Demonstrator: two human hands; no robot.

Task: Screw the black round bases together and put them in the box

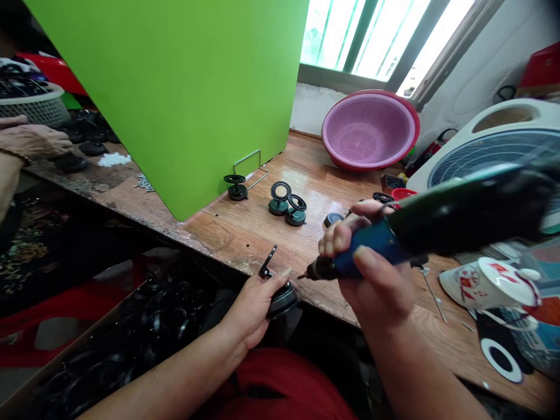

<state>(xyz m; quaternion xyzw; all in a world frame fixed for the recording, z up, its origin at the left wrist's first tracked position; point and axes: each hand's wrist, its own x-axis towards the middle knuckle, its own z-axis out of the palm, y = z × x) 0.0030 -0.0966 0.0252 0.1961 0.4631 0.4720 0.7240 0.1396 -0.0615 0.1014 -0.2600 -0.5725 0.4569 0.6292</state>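
My left hand (259, 303) is closed around a black round mount (282, 300) with a ribbed rim and a short upright arm, held at the table's front edge. The thumb lies over its top. In my right hand (371, 268) is a blue and black electric screwdriver (367, 245), its body blurred toward the right. The bit points left and stands a little apart from the mount. Beyond my hands, similar black mounts with rings (279, 198) stand on the wooden table (245, 227), and another (237, 188) is by the green panel.
A green panel (188, 105) rises at left. Pink and red basins (370, 131) lean under the window. At right are a fan (503, 140) and a white lidded mug (485, 283). A box of black parts (131, 344) is below left. Another person's hand (35, 140) is far left.
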